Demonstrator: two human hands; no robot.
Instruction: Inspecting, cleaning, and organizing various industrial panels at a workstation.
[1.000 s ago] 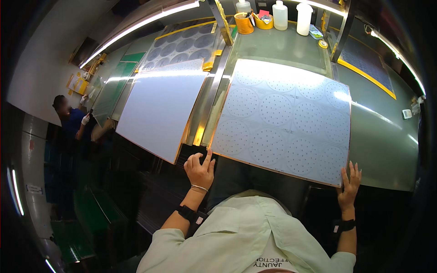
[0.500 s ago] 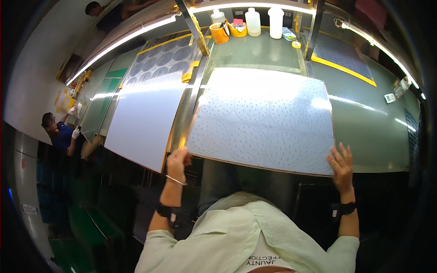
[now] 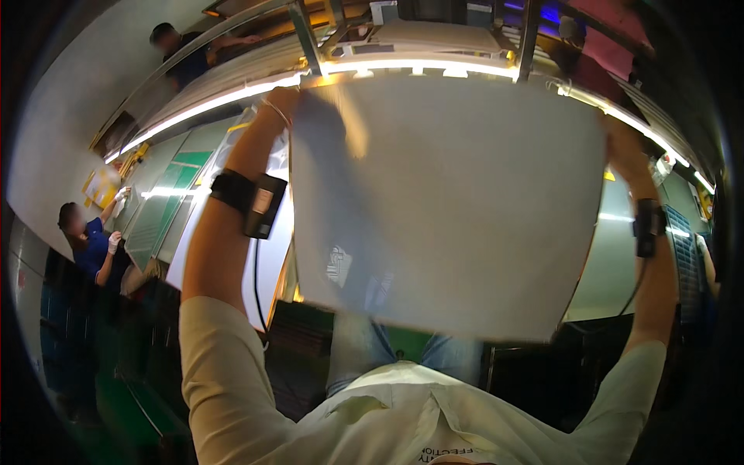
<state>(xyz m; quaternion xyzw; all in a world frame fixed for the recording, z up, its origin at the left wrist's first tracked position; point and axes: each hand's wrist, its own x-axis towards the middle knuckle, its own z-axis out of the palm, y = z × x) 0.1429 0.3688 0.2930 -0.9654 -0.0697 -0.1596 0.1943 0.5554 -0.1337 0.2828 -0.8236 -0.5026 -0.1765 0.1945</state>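
Observation:
A large, thin rectangular panel (image 3: 465, 209) is raised in front of me and blurred by motion. Its pale, plain face is toward me, with a shadow on its left part and small printed patches low down. My left hand (image 3: 285, 99) grips it near the upper left corner, fingers partly behind the sheet. At the upper right edge, my right hand (image 3: 626, 149) holds the same panel; its fingers are smeared and mostly hidden. The panel covers most of the bench behind it.
Another pale panel (image 3: 194, 260) lies on the bench to the left, partly behind my left arm. Bright tube lights (image 3: 209, 112) run along the rack above. A gloved co-worker (image 3: 97, 248) stands at far left beside green sheets (image 3: 167, 194). Other people are beyond the rack. A dark blue ridged stack (image 3: 682, 256) stands right.
The panel, which lay on the bench with its dotted circle pattern up, is now lifted and shows a plain face. Both hands have moved from its near corners up to its far end.

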